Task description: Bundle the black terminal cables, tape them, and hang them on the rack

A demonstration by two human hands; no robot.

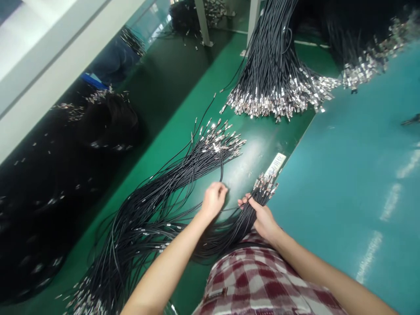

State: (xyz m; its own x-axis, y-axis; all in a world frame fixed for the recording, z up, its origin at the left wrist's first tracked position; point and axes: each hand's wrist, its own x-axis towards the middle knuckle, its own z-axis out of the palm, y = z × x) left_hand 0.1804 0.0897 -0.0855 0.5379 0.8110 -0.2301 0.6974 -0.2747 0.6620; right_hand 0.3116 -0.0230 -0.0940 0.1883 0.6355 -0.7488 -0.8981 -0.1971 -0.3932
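My right hand (pixel 262 216) is closed around a bundle of black cables (pixel 244 221), just below their metal connector ends (pixel 265 186). To its left, my left hand (pixel 214 200) has its fingers pinched together, and a single black cable (pixel 221 168) runs down into them from a neighbouring pile; the fingers partly hide it. That long cable pile (pixel 173 175) lies on the green floor, its silvery connectors (pixel 223 140) pointing away from me. Loose lengths of cable pass beneath my left forearm toward the held bundle.
A large cable bunch (pixel 275 57) hangs down ahead, its connectors fanned over the floor. More dark cables (pixel 354 43) are at upper right. Coiled cables (pixel 108 118) lie in shadow under a white table edge (pixel 65 57). A white label (pixel 275 164) sits beyond my right hand.
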